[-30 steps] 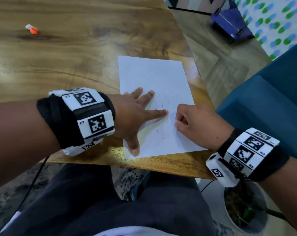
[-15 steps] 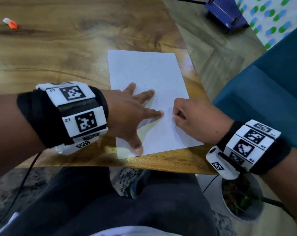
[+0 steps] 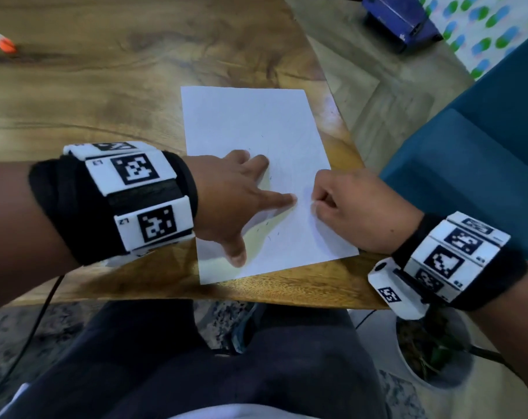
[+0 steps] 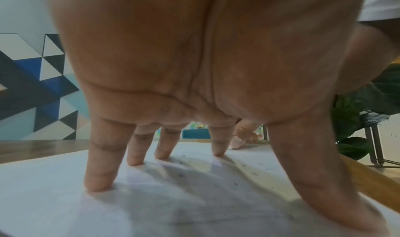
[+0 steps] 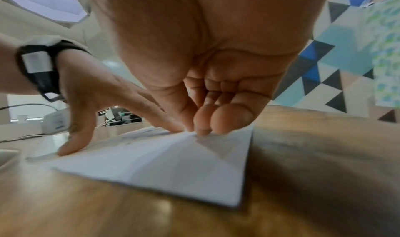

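Rubbing-out in progress at a wooden table (image 3: 105,86), seen from the head camera; a white sheet (image 3: 256,125) lies flat near the table's corner at 4 o'clock, its long side running toward 12, its near edge close to the front rim. The left hand (image 3: 226,201) is spread wide on the sheet's 8 o'clock part, straight fingers (image 4: 97,184) and thumb propped on their tips, pinning the paper and gripping nothing. The right hand (image 3: 356,213), at 3 o'clock of the left, is curled tight, its thumb and fingertips (image 5: 229,121) bunched down on the paper just beside the left forefinger; whether they pinch some small thing, an eraser perhaps, cannot be told from any view.

Dark flecks (image 3: 270,237) lie scattered on the sheet around the hands, and only faint marks show on it; on that showing the erasing looks well along. The spot under the right fingertips seems to be the part in hand; the crumbs are yet to be brushed off; what the hands cover is hidden. A small orange-and-white piece (image 3: 2,43) lies on the table at 10 o'clock, well apart from the sheet and untouched.

As for containers, a white pot (image 3: 407,368) stands on the floor at 5 o'clock, below the table's corner, with a green plant (image 3: 435,355) in it; a blue box (image 3: 398,19) on the floor at 1 o'clock shows nothing of its contents; a blue seat (image 3: 468,161) stands at 3 o'clock.
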`<state>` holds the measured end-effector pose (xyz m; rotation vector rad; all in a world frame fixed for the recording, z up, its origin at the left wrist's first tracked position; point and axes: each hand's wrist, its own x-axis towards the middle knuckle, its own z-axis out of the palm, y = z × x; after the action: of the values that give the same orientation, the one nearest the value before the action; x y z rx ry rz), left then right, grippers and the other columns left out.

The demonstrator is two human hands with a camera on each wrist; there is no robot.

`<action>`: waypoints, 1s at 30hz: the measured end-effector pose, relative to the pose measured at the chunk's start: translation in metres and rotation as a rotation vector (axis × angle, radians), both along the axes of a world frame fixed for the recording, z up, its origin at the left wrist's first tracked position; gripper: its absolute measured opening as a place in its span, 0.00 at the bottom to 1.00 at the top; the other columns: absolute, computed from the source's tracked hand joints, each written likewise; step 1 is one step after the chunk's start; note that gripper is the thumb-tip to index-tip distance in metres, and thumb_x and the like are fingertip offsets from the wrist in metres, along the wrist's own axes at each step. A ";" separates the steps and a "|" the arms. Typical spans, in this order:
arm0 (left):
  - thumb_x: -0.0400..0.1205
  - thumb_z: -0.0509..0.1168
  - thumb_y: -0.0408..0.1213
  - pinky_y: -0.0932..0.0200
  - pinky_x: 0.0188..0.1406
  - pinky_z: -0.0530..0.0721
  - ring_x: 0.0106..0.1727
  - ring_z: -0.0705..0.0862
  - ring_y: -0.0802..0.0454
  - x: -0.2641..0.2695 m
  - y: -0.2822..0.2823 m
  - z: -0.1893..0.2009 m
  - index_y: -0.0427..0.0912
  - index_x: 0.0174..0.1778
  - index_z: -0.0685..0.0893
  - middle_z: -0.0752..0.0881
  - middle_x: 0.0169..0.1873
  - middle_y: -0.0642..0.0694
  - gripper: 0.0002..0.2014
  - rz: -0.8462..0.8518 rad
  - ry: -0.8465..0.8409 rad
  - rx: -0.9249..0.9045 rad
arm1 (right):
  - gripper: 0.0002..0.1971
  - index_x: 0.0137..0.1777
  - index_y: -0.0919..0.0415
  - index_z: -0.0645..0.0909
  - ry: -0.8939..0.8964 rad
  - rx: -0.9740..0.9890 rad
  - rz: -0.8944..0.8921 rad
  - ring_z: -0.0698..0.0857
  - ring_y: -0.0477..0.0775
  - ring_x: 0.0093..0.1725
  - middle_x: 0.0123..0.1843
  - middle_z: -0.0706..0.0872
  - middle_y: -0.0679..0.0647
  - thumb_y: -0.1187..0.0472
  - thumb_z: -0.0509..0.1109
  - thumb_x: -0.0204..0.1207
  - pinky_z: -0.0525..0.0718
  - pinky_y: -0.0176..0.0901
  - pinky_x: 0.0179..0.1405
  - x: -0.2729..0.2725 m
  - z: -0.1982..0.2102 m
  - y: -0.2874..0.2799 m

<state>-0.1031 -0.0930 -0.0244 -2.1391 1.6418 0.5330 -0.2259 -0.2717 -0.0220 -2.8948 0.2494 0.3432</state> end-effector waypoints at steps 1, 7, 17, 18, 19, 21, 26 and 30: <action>0.67 0.72 0.74 0.41 0.60 0.86 0.81 0.58 0.37 0.000 -0.001 0.001 0.74 0.84 0.37 0.56 0.79 0.41 0.59 0.010 0.001 0.000 | 0.06 0.44 0.55 0.75 0.013 0.001 0.023 0.82 0.54 0.40 0.39 0.85 0.50 0.55 0.63 0.82 0.85 0.56 0.42 -0.005 0.001 0.006; 0.71 0.62 0.78 0.38 0.60 0.86 0.83 0.56 0.36 -0.004 0.002 -0.003 0.76 0.84 0.44 0.57 0.78 0.43 0.48 0.086 0.040 -0.080 | 0.06 0.47 0.50 0.71 0.099 0.064 0.277 0.82 0.56 0.43 0.43 0.83 0.48 0.51 0.60 0.82 0.81 0.55 0.43 -0.037 0.001 0.053; 0.70 0.66 0.77 0.50 0.42 0.80 0.71 0.69 0.35 -0.010 -0.010 0.001 0.77 0.84 0.40 0.62 0.68 0.42 0.52 0.061 0.010 -0.071 | 0.06 0.47 0.54 0.77 0.036 0.027 0.046 0.82 0.52 0.40 0.40 0.85 0.48 0.55 0.62 0.83 0.84 0.55 0.43 -0.018 0.005 0.009; 0.70 0.66 0.77 0.51 0.41 0.79 0.71 0.69 0.35 -0.010 -0.011 0.001 0.77 0.84 0.40 0.61 0.68 0.43 0.52 0.063 0.010 -0.068 | 0.06 0.47 0.53 0.77 0.056 0.043 0.112 0.82 0.52 0.41 0.41 0.85 0.48 0.54 0.61 0.83 0.84 0.55 0.43 -0.023 0.005 0.019; 0.70 0.66 0.77 0.51 0.41 0.78 0.71 0.69 0.35 -0.010 -0.011 0.001 0.77 0.84 0.40 0.61 0.68 0.43 0.52 0.064 0.010 -0.067 | 0.06 0.47 0.51 0.76 0.081 0.065 0.173 0.82 0.52 0.41 0.41 0.84 0.47 0.52 0.60 0.83 0.83 0.54 0.42 -0.027 0.005 0.028; 0.70 0.66 0.77 0.51 0.42 0.79 0.71 0.69 0.35 -0.010 -0.010 0.001 0.78 0.83 0.40 0.61 0.69 0.42 0.52 0.063 0.007 -0.062 | 0.06 0.46 0.49 0.74 0.121 0.097 0.236 0.81 0.51 0.40 0.40 0.83 0.45 0.50 0.59 0.82 0.83 0.54 0.42 -0.031 0.004 0.038; 0.71 0.67 0.75 0.45 0.53 0.85 0.76 0.67 0.31 -0.011 -0.012 0.005 0.75 0.84 0.42 0.54 0.82 0.44 0.52 0.039 0.015 -0.035 | 0.05 0.46 0.52 0.78 0.030 0.077 0.050 0.83 0.52 0.40 0.39 0.86 0.48 0.54 0.64 0.82 0.85 0.56 0.42 -0.010 0.002 0.008; 0.72 0.67 0.74 0.46 0.50 0.85 0.75 0.69 0.30 -0.013 -0.015 0.008 0.73 0.85 0.42 0.57 0.83 0.45 0.52 0.030 -0.004 -0.006 | 0.06 0.46 0.55 0.78 0.000 0.025 0.002 0.83 0.53 0.41 0.39 0.85 0.49 0.55 0.64 0.82 0.85 0.56 0.42 -0.004 0.002 -0.003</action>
<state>-0.1157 -0.1076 -0.0161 -2.1710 1.6131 0.5331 -0.2295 -0.2748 -0.0200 -2.8711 0.2402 0.3442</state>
